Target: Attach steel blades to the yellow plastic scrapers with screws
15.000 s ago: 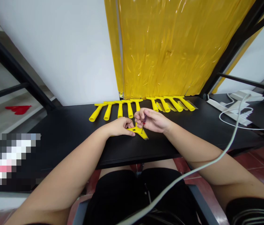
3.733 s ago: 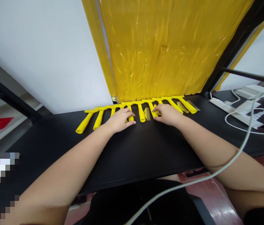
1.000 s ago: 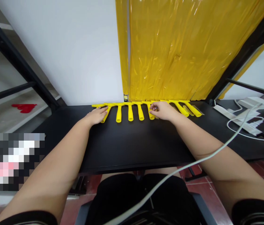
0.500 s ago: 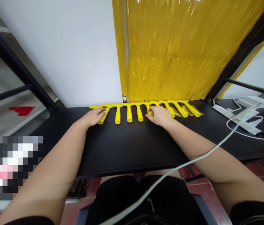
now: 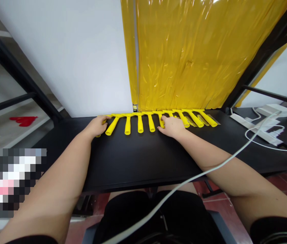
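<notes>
Several yellow T-shaped squeegees stand in a row along the back of the black table, handles toward me; a handle near the middle [image 5: 140,125] is in plain sight. At the row's left end, my left hand [image 5: 98,126] is closed around the leftmost squeegee [image 5: 98,136], hiding most of it. My right hand [image 5: 172,127] has its thumb and index finger around another squeegee's handle [image 5: 161,122], right of the middle. It covers part of the neighbouring handles. Thin blades show beside the squeegees [image 5: 211,120] at the right end.
Behind the row are a white panel [image 5: 82,61] and a yellow plastic curtain [image 5: 189,57]. A power strip [image 5: 257,130] with plugs and cables lies on the table [image 5: 138,162] at right. One pale cable [image 5: 184,186] crosses over my right arm. Black frame posts [image 5: 44,105] flank the table.
My left hand has shifted slightly left, off the second squeegee's handle and onto the leftmost squeegee. The right hand stays at nearly the same handle.
</notes>
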Demonstrator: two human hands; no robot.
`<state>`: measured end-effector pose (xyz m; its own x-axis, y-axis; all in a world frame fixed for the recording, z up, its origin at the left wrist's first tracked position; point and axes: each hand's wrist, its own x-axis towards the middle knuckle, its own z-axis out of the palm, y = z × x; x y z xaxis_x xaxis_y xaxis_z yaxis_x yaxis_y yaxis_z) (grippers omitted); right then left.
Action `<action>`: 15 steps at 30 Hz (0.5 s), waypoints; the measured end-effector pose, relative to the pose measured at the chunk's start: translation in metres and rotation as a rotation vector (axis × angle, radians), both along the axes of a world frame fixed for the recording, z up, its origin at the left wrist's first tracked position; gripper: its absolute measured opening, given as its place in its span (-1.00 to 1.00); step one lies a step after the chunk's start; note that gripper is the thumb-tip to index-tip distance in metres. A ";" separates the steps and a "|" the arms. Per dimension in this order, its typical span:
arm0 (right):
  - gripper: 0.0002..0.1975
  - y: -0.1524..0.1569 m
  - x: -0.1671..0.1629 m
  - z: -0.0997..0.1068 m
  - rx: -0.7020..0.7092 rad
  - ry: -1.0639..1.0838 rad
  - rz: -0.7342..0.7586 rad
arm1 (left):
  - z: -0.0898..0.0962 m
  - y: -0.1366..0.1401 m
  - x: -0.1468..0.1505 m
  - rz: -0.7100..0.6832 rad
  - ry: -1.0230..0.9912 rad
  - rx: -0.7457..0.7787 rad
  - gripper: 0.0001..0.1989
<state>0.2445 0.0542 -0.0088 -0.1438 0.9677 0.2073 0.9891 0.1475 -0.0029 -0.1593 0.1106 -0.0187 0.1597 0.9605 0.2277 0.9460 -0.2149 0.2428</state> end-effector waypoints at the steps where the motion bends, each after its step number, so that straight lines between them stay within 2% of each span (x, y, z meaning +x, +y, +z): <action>1: -0.49 0.000 -0.001 0.000 0.001 -0.003 0.000 | 0.001 -0.001 0.001 0.003 -0.001 -0.007 -0.41; 8: -0.61 -0.006 -0.001 0.003 0.088 0.080 0.003 | 0.009 -0.008 0.006 0.011 0.009 -0.012 -0.49; 12: -0.67 -0.013 0.001 0.006 0.186 0.193 0.035 | 0.021 -0.018 0.019 -0.018 -0.012 0.159 -0.56; 15: -0.71 -0.021 0.003 0.010 0.262 0.293 0.127 | 0.031 -0.031 0.044 -0.042 -0.083 0.321 -0.64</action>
